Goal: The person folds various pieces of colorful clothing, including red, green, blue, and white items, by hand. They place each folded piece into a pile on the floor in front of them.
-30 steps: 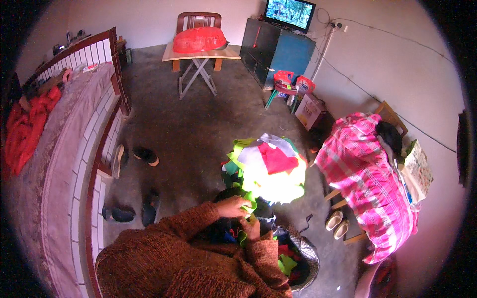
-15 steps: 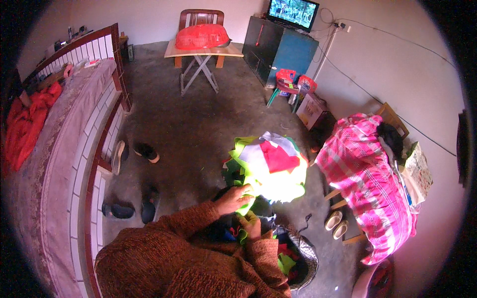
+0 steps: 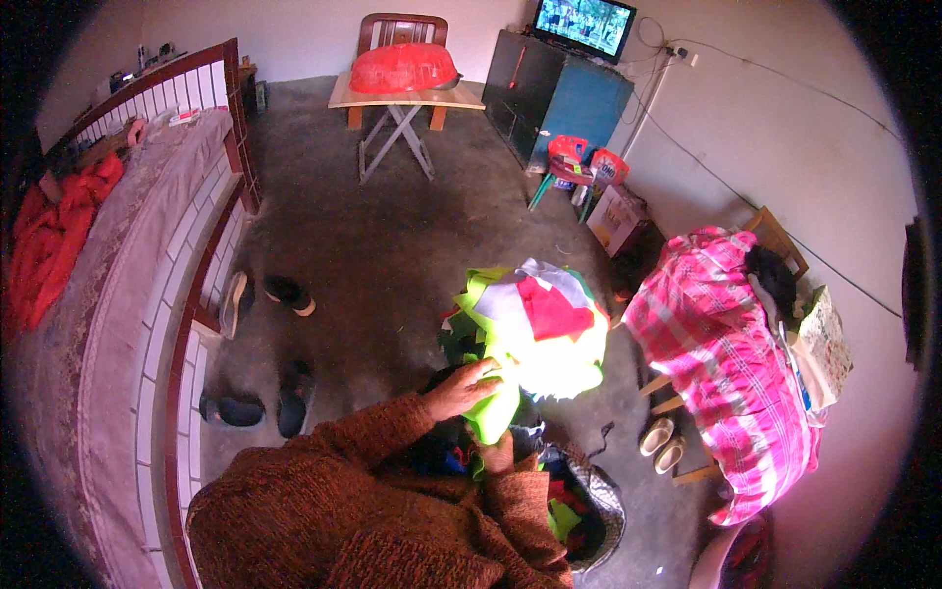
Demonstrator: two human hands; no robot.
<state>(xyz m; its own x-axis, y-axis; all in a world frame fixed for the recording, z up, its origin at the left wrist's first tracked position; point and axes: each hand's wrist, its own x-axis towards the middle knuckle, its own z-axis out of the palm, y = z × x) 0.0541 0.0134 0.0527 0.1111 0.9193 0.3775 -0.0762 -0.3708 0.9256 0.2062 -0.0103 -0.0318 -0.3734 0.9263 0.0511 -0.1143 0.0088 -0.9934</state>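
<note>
My left hand (image 3: 459, 391) is closed on a yellow-green cloth piece (image 3: 496, 412), its fingers at the upper edge. That piece hangs toward my right hand (image 3: 497, 455), which is just below it; the cloth covers the right fingers, so their grip is hidden. Right beyond my hands lies a rounded bundle of cloth patches (image 3: 555, 312) in yellow-green, grey, red and dark green, its near right side washed out by sunlight. Beside my right sleeve stands an open bag (image 3: 610, 510) with a patterned rim, holding red and green scraps.
A bed (image 3: 147, 216) runs along the left, with several shoes (image 3: 235, 412) on the floor beside it. Ahead are a folding table (image 3: 407, 99) with a red basin (image 3: 404, 69) and a cabinet (image 3: 589, 108). On the right, pink checked fabric (image 3: 721, 363) drapes over furniture, light shoes (image 3: 670, 455) below.
The yellow-green piece now hangs lower and spreads over my right fingers, which showed before. My right hand has moved slightly down behind it. My left hand stays almost in place.
</note>
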